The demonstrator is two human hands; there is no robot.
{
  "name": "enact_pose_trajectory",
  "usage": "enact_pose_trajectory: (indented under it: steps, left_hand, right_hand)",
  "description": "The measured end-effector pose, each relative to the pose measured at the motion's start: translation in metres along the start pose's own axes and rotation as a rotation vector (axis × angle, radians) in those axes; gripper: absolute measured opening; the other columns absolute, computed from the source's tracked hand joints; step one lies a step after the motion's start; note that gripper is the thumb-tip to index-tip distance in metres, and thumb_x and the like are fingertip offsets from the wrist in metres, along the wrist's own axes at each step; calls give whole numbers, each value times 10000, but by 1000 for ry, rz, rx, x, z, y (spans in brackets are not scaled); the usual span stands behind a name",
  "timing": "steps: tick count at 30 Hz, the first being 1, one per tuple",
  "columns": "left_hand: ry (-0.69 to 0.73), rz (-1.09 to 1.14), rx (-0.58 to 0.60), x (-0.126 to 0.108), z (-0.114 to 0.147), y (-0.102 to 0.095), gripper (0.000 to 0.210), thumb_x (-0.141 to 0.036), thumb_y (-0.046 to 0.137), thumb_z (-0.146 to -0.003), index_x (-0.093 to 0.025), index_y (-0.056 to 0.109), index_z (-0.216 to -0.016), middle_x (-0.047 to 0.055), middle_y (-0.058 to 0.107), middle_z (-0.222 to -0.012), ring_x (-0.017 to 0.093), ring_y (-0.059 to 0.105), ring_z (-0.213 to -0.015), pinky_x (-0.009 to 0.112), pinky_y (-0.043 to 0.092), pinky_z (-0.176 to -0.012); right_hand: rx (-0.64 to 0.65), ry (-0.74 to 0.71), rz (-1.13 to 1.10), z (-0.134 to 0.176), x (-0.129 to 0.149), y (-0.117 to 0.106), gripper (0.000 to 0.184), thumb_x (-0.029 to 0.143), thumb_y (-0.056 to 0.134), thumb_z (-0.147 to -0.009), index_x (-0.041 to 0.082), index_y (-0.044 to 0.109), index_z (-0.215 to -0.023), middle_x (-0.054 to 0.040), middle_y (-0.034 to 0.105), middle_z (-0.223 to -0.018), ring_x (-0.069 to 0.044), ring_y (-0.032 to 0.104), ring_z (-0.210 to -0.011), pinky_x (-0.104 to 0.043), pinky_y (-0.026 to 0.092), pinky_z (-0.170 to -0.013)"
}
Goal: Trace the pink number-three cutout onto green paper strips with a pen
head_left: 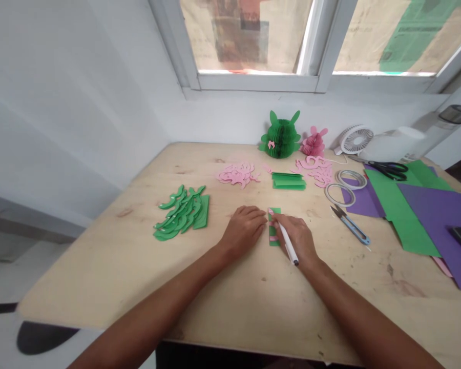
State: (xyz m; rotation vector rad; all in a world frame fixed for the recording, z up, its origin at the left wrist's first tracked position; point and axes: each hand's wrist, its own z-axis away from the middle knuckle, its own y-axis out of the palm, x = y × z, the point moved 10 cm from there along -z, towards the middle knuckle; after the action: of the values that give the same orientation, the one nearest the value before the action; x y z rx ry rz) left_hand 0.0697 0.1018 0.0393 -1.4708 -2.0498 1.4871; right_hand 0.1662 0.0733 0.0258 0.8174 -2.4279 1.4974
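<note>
A small green paper strip (275, 211) with pink pieces on it lies on the table between my hands. My left hand (246, 229) rests at its left edge, fingers together and curled, their tips against the paper. My right hand (297, 237) is closed around a white pen (289, 246). The pen's dark end points toward me, and its writing tip is hidden by the fingers near the strip. Part of the strip's right side lies under my right hand.
Green paper cutouts (182, 212) are piled left; pink cutouts (238, 174) and folded green strips (288, 181) lie ahead. A green honeycomb paper figure (280, 137) stands behind. Rightward are tape rolls (351, 179), blue thread snips (351, 225), black scissors (388, 168) and purple sheets (441, 215).
</note>
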Motion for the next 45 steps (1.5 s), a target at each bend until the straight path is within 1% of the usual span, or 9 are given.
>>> enact_pose_trajectory:
  steps: [3,6,16,19,27,30,34,40,45]
  left_hand:
    - [34,-10,-6,0,-2,3,212,-169,464,-929,-177,675,-905,54,715,-1026,209,609,-1016,407,440,-909]
    - [56,-7,-13,0,-3,6,215,-180,465,-940,-184,678,-911,41,711,-1061,193,611,-1021,397,428,-929]
    - [66,-9,-39,4,-1,10,223,-193,461,-947,-197,675,-881,26,709,-1077,182,614,-1041,410,386,-988]
    - [70,-18,-30,4,0,7,232,-191,449,-949,-194,671,-880,34,705,-1088,190,610,-1056,422,377,-999]
    - [138,-31,41,-1,0,4,228,-161,460,-923,-212,661,-1018,34,677,-1167,190,583,-1123,413,360,-1041]
    - [147,-25,65,-1,1,6,249,-189,440,-940,-213,655,-1064,50,656,-1208,191,563,-1160,417,363,-1050]
    - [171,-1,82,-2,2,10,242,-201,450,-939,-205,656,-1066,65,646,-1223,193,548,-1185,432,375,-1055]
    - [193,11,70,-3,2,10,225,-188,458,-934,-189,651,-1050,74,658,-1193,199,563,-1156,431,410,-1026]
    - [199,11,55,-5,2,7,223,-165,456,-927,-172,634,-1061,84,655,-1186,205,562,-1149,415,435,-1002]
  right_hand:
    - [-22,4,9,0,0,-2,241,168,496,-916,225,629,-1109,-26,742,-894,-178,683,-833,-301,444,-772]
    - [-15,0,31,0,1,-3,254,162,507,-909,224,631,-1122,-32,741,-871,-184,678,-833,-298,438,-761]
    - [7,20,41,0,-1,0,237,176,503,-914,224,629,-1109,-41,741,-894,-189,668,-839,-302,424,-768]
    - [14,19,20,0,-1,0,218,179,495,-917,222,625,-1088,-37,739,-895,-188,667,-836,-303,425,-774]
    - [7,30,3,-1,0,-1,214,188,489,-924,225,628,-1083,-30,734,-880,-190,665,-839,-304,424,-774]
    - [-6,21,11,-1,2,-3,220,194,482,-926,218,629,-1089,-40,734,-892,-192,665,-834,-309,429,-784]
    - [-8,3,23,-1,5,-4,226,186,474,-924,197,628,-1090,-65,732,-946,-197,668,-875,-311,441,-801]
    - [1,6,47,-4,7,-6,207,180,463,-933,192,640,-1039,-63,735,-916,-184,671,-837,-299,445,-772]
    - [-1,5,28,-4,8,-6,198,183,455,-939,193,638,-1014,-67,733,-942,-188,671,-858,-311,444,-805]
